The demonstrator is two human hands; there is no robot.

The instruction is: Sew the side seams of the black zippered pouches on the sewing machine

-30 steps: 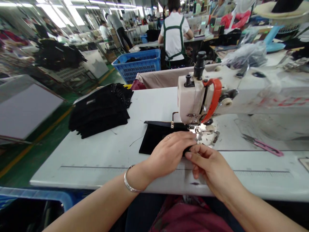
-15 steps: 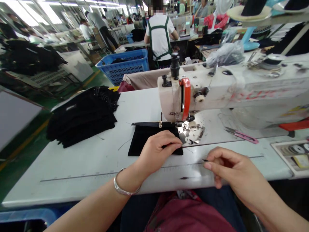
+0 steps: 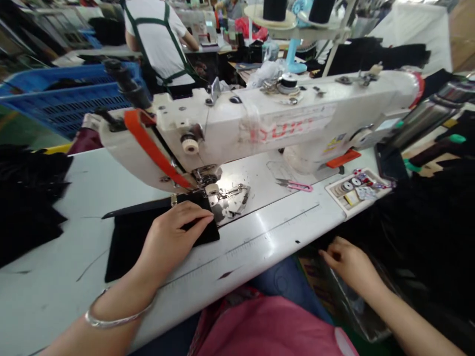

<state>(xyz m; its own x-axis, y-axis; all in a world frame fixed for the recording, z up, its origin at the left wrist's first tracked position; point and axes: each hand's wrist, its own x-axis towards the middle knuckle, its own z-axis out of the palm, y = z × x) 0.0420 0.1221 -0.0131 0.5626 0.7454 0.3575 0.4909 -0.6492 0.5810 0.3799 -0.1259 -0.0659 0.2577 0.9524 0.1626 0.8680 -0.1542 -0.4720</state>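
Tabletop point(image 3: 40, 296), near front edge: black cloth point(image 3: 129, 237) lies partly under the sewing machine point(image 3: 237, 118), placed but, I judge, unfinished; my left hand point(image 3: 170, 235), fingers closed, touches it; my right hand point(image 3: 349, 262), fingers loosely parted, looks empty.

The left hand point(image 3: 168, 237) covers part of the black fabric point(image 3: 128, 235). A dark pile point(image 3: 25, 207) is cut off by the left edge, a co-worker point(image 3: 156, 39) by the top. Red lettering point(image 3: 282, 129) on the sewing machine point(image 3: 237, 118) is blurred; whether the right hand point(image 3: 347, 262) holds anything is unclear.

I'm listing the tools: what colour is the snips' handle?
Pink; the handle shows best in the head view.
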